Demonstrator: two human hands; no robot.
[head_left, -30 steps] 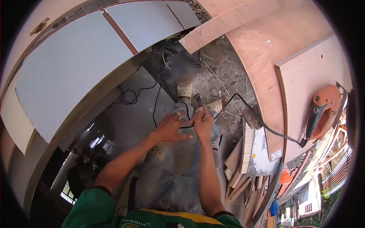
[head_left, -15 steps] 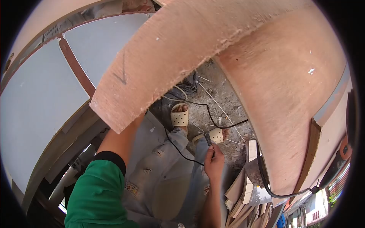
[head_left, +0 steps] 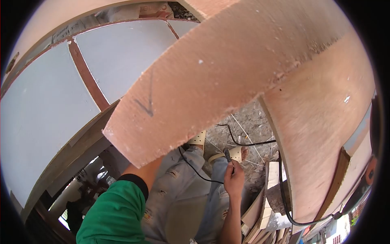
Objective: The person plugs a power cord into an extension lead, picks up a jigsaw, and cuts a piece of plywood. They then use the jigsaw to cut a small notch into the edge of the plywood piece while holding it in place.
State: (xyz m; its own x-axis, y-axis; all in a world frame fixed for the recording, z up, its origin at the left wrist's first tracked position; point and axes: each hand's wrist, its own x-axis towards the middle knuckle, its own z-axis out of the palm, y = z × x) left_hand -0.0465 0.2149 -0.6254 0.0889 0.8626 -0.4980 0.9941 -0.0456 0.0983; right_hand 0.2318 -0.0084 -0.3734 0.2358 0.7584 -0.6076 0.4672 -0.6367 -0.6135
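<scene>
right hand (head_left: 234,180) grip closed on black plug (head_left: 228,155), cable (head_left: 195,168) trailing to 9 o'clock | left hand hidden behind plywood board (head_left: 227,69), grip unreadable

a long plywood board (head_left: 227,69) bars the middle of the frame, apparently hiding the left hand. below it, open ground (head_left: 254,122) at centre right; stacked offcuts (head_left: 264,207) and a cable (head_left: 243,143) crowd the lower right.
</scene>
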